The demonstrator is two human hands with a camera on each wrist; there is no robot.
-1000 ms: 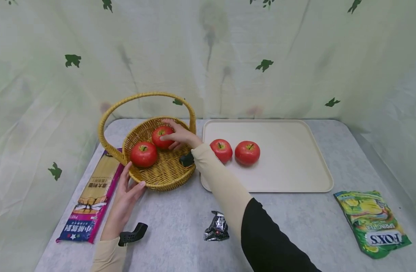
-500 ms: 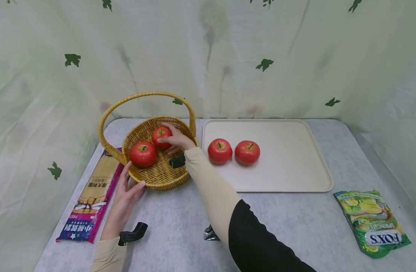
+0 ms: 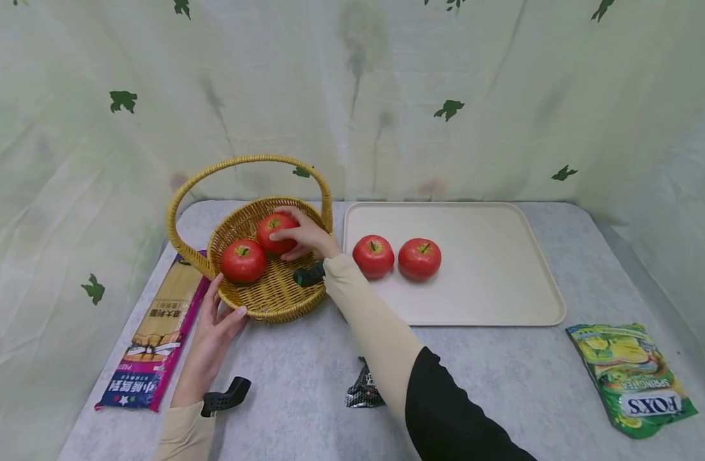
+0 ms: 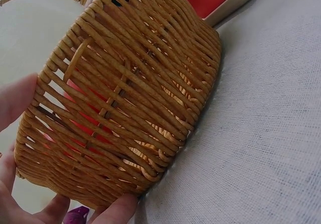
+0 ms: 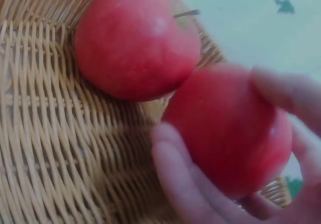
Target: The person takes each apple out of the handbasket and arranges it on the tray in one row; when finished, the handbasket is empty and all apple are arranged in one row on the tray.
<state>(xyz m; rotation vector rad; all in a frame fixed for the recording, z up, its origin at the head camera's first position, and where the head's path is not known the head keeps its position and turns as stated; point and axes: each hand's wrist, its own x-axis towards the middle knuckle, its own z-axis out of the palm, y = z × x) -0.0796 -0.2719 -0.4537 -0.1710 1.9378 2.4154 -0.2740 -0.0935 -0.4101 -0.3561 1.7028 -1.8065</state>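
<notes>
My right hand (image 3: pixel 308 235) reaches into a round wicker basket (image 3: pixel 277 301) and grips a red apple (image 3: pixel 275 230), thumb on one side and fingers round the other. Beside it in the basket lies another red apple (image 3: pixel 243 261); the two overlap in the right wrist view, where the held apple (image 5: pixel 225 133) fills the middle. At the basket's front left, my left hand (image 3: pixel 210 339) holds its side, with the thumb and fingers spread along the weave. Close up, the left wrist view shows the wicker wall (image 4: pixel 120 88), red showing through its gaps.
Right of the basket, two more red apples, one on the left (image 3: pixel 372 257) and one on the right (image 3: pixel 419 259), sit on a cream tray (image 3: pixel 490 275). A pasta packet (image 3: pixel 156 339) lies at left, a small black wrapper (image 3: pixel 364 390) in front, and a green FOX'S bag (image 3: pixel 631 378) at right.
The right hand, on the same apple throughout, shifts slightly left with its forearm, then partly back right. The left hand and the basket stay in place.
</notes>
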